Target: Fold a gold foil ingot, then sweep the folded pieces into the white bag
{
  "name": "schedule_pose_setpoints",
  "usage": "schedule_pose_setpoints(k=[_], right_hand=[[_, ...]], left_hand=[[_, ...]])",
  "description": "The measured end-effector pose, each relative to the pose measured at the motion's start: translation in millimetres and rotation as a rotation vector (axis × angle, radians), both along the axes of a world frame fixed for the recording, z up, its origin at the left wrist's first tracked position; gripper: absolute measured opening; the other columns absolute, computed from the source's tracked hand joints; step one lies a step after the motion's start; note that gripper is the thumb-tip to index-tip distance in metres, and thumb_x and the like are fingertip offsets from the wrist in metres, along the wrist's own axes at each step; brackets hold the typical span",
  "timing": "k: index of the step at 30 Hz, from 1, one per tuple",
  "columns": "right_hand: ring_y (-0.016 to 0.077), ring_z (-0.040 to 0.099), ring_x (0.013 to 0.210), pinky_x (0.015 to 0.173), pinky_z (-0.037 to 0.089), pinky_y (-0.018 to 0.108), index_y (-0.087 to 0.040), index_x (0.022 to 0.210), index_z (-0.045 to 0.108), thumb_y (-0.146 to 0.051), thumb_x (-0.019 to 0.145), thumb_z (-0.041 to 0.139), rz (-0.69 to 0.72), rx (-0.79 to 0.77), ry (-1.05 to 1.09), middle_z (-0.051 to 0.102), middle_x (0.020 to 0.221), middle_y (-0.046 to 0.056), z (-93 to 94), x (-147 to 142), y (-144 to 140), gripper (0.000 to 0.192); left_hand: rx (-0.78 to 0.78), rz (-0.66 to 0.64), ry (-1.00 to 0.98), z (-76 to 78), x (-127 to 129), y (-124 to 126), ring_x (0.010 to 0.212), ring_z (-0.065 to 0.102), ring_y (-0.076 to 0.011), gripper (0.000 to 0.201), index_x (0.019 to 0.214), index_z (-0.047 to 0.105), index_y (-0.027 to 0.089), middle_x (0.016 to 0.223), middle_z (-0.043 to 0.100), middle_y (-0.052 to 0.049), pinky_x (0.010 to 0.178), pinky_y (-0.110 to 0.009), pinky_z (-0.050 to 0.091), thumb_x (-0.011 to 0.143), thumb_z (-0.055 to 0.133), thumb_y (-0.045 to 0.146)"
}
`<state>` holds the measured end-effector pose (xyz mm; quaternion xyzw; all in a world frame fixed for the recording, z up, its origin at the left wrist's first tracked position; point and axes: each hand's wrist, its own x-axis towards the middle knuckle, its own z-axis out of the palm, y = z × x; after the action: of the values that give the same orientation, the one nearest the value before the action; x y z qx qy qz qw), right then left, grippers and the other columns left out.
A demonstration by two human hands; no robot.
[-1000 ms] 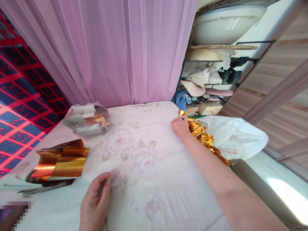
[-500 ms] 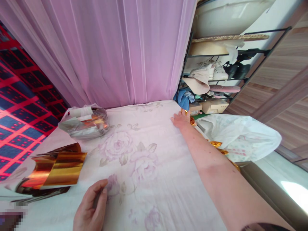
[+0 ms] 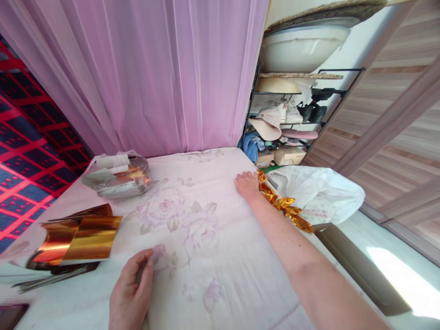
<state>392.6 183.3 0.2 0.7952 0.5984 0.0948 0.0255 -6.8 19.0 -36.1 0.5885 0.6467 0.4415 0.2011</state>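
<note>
My right hand [image 3: 247, 184] lies flat with its fingers spread on the flowered cloth [image 3: 202, 183], near the table's far right edge. Just beside it, a row of folded shiny gold foil pieces [image 3: 287, 206] runs along that edge, partly behind my forearm. Closer to me, my left hand [image 3: 132, 288] rests on the cloth with fingers curled and thumb against index finger. Whether anything is between them is hidden. To its left lie curled gold foil sheets [image 3: 91, 238]. A clear plastic bag [image 3: 118, 176] with papers and orange foil sits behind those.
A purple curtain [image 3: 165, 78] hangs behind the table. At right stand a black rack [image 3: 252, 98] with shoes and a basin, a white plastic bag [image 3: 323, 192] and an open brown box [image 3: 360, 270]. A dark object [image 3: 13, 316] lies at the lower left corner.
The view has turned slightly right. My right hand has drawn a little toward me and flattened on the cloth, and more of the gold foil row shows. My left hand stays nearly in place.
</note>
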Motion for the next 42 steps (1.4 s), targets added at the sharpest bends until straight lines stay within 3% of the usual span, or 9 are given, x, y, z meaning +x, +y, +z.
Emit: schedule_pose_setpoints(k=[3,7,10,14,16,19,22,31,42], right_hand=[[0.0292,0.051,0.119,0.110,0.022,0.051,-0.016,0.118,0.067,-0.033,0.100,0.034,0.012,0.011,0.007,0.065,0.123,0.017,5.9,17.1,-13.2,0.042],[0.0302,0.043,0.128,0.114,0.013,0.052,-0.017,0.124,0.065,-0.027,0.097,0.042,0.036,0.042,0.000,0.063,0.128,0.015,23.5,28.9,-27.9,0.037],[0.0304,0.033,0.137,0.116,0.010,0.052,-0.022,0.137,0.055,-0.028,0.097,0.040,0.050,0.111,-0.011,0.051,0.145,0.011,29.7,12.7,-49.4,0.043],[0.0341,0.026,0.141,0.115,0.012,0.056,-0.024,0.143,0.049,-0.037,0.097,0.040,0.011,0.178,-0.016,0.040,0.154,0.010,22.0,-21.7,-100.9,0.049],[0.0333,0.029,0.139,0.112,0.021,0.053,-0.026,0.138,0.054,-0.039,0.096,0.043,-0.032,0.179,0.031,0.041,0.152,0.010,16.4,-34.0,-131.3,0.046],[0.0312,0.045,0.124,0.094,0.041,0.044,-0.030,0.130,0.060,-0.038,0.094,0.045,-0.129,0.093,0.125,0.051,0.141,0.010,11.1,-42.6,-169.9,0.039],[0.0295,0.053,0.113,0.085,0.045,0.041,-0.032,0.124,0.063,-0.038,0.093,0.048,-0.175,0.055,0.142,0.059,0.125,0.010,8.5,-40.9,-187.7,0.035],[0.0291,0.047,0.123,0.097,0.037,0.049,-0.033,0.133,0.057,-0.041,0.098,0.039,-0.237,0.065,0.173,0.055,0.136,0.008,11.1,-3.6,-142.9,0.040],[0.0302,0.034,0.140,0.108,0.031,0.050,-0.023,0.133,0.058,-0.040,0.099,0.037,-0.220,0.051,0.229,0.039,0.153,0.011,9.8,-5.5,-100.3,0.044]], left_hand=[[0.019,-0.020,0.006,0.2,0.2,1.5,0.092,0.069,-0.0259,0.044,0.098,0.067,0.022,0.098,0.073,-0.006,0.089,-0.039,0.055,0.075,0.054,0.057],[0.030,-0.021,0.021,0.5,0.6,2.3,0.092,0.069,-0.0254,0.043,0.098,0.068,0.022,0.100,0.073,-0.006,0.083,-0.035,0.056,0.076,0.053,0.056],[0.014,-0.023,0.016,1.5,1.0,2.6,0.093,0.069,-0.0254,0.043,0.099,0.068,0.022,0.102,0.073,-0.007,0.077,-0.033,0.057,0.076,0.054,0.056],[0.014,-0.009,0.011,4.3,3.1,3.2,0.088,0.069,-0.0246,0.043,0.098,0.068,0.023,0.099,0.074,-0.006,0.076,-0.033,0.056,0.075,0.052,0.056],[0.016,-0.017,0.006,5.9,4.4,3.5,0.088,0.069,-0.0247,0.042,0.097,0.068,0.022,0.098,0.073,-0.006,0.082,-0.036,0.055,0.075,0.051,0.054],[0.011,-0.039,-0.002,7.6,5.4,3.9,0.087,0.069,-0.0245,0.042,0.098,0.067,0.022,0.098,0.073,-0.007,0.080,-0.035,0.055,0.074,0.051,0.054],[0.000,-0.042,-0.006,8.4,5.5,4.2,0.085,0.069,-0.0243,0.044,0.099,0.067,0.022,0.097,0.073,-0.007,0.077,-0.035,0.055,0.074,0.050,0.054],[0.014,-0.047,-0.007,8.2,5.1,3.3,0.087,0.069,-0.0247,0.042,0.098,0.068,0.022,0.098,0.074,-0.007,0.083,-0.037,0.055,0.076,0.049,0.053],[0.042,-0.052,-0.005,7.0,6.2,3.3,0.084,0.069,-0.0237,0.040,0.097,0.068,0.021,0.095,0.073,-0.006,0.083,-0.036,0.055,0.078,0.051,0.051]])
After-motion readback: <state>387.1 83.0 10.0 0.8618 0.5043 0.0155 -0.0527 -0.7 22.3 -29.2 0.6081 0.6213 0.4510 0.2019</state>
